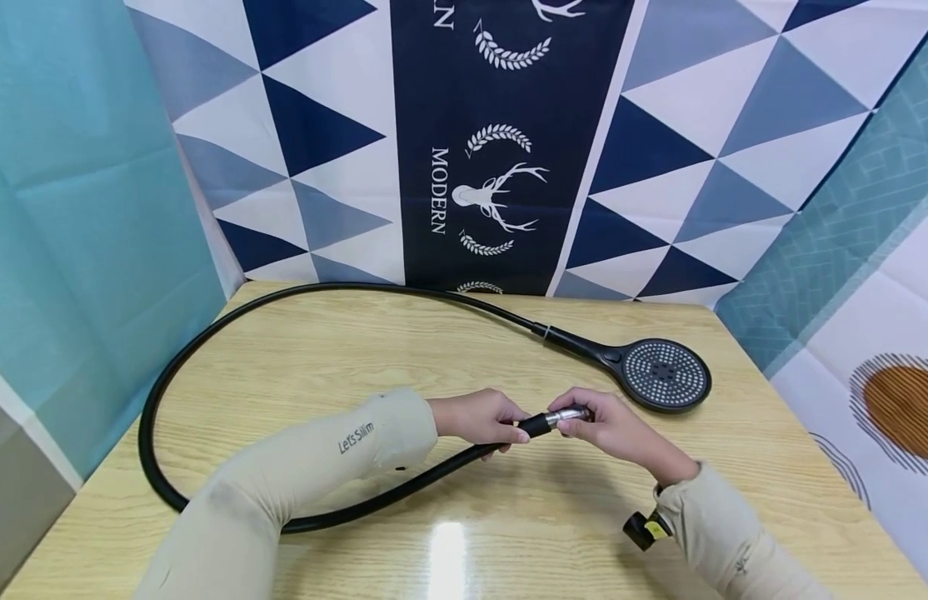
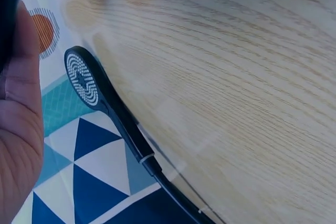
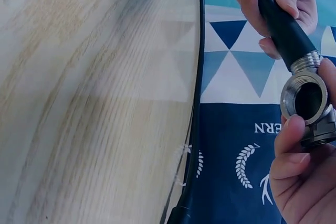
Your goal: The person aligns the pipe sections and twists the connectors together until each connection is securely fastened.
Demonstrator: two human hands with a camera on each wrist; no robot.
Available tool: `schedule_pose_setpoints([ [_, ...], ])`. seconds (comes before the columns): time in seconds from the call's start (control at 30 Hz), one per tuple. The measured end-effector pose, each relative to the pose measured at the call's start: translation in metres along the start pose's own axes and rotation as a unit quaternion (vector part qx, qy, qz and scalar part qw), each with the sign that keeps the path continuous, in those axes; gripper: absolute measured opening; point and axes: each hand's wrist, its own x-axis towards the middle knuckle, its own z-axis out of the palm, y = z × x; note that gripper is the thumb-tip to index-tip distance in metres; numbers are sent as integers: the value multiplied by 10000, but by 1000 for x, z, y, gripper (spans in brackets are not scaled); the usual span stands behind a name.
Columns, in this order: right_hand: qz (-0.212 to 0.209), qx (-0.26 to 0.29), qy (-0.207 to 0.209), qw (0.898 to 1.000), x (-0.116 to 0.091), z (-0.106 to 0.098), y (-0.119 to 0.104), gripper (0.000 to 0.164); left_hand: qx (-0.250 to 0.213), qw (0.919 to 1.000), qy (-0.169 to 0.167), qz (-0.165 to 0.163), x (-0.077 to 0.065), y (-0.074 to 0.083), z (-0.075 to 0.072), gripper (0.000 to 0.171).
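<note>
In the head view my left hand (image 1: 482,418) grips a black shower hose (image 1: 392,494) close to its end. My right hand (image 1: 612,427) pinches a silver metal connector (image 1: 565,415) against that end. Up close in the right wrist view, the connector (image 3: 287,99) has a round threaded opening and a dark lower part. Silver threads (image 3: 305,61) show between the hose's black sleeve (image 3: 286,32) and the connector. At the hose's other end, a black shower head (image 1: 665,375) lies on the table with its nozzle face up.
The hose loops round the left and back of the wooden table (image 1: 344,333). Patterned cloth (image 1: 344,150) hangs behind the table, with teal cloth (image 1: 74,208) at the left. A small black device (image 1: 644,531) sits at the right sleeve's cuff.
</note>
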Motion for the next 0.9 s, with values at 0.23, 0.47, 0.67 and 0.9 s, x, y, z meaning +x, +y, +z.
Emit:
schedule_pose_setpoints([
  [0.23, 90, -427, -256, 9987, -2, -1, -1, 11, 452, 9990, 3, -66, 3, 2, 7, 18],
  [0.47, 110, -906, -260, 9955, 3, 3, -1, 11, 686, 9976, 17, -13, -2, 1, 6, 21],
  [0.67, 224, -799, -370, 9959, 9, 2, -6, 12, 345, 9993, 68, -98, -7, 1, 4, 21],
  [0.9, 289, -515, -535, 9968, 6, -6, -5, 11, -299, 9992, -13, -277, -4, 5, 10, 24],
])
